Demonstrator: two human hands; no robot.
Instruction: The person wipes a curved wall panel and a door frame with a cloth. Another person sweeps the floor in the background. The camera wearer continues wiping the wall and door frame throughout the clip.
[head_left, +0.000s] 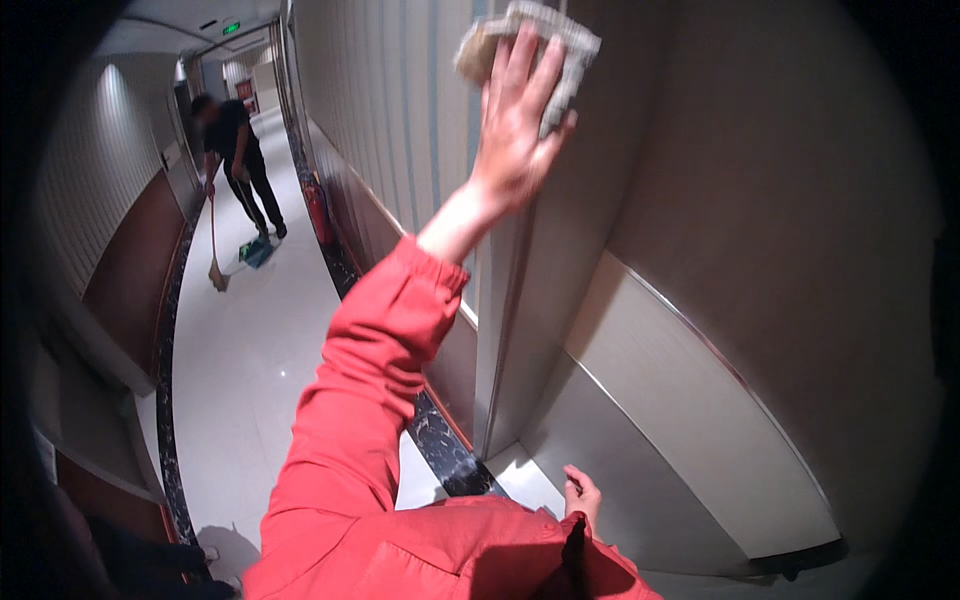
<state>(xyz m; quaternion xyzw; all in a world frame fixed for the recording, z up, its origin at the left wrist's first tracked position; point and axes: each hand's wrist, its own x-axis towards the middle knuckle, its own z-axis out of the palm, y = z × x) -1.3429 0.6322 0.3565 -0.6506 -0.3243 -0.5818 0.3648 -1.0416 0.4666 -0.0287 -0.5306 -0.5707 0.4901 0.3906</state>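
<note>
My left arm, in a red sleeve, reaches up along the wall. The fingers of my left hand (517, 127) lie spread over a folded, pale grey cloth (574, 56), pressing it near the corner of the striped wall (405, 97) and a metal-look frame (555, 247). Part of the cloth's underside looks brownish. Low down beside my body is my right hand (583, 495), partly hidden by my red jacket (420, 555). Its fingers are loosely bent and apart, with nothing visible in them. A smooth grey panel (750, 187) with metal trim rises to the right.
Down the corridor a person (229, 142) holds a broom (215, 255) near a blue-green dustpan (256, 251). A red fire extinguisher (317, 214) stands against the wall. Dark marbled skirting (442, 435) edges the pale tiled floor (247, 352). Another person's legs (150, 559) show at lower left.
</note>
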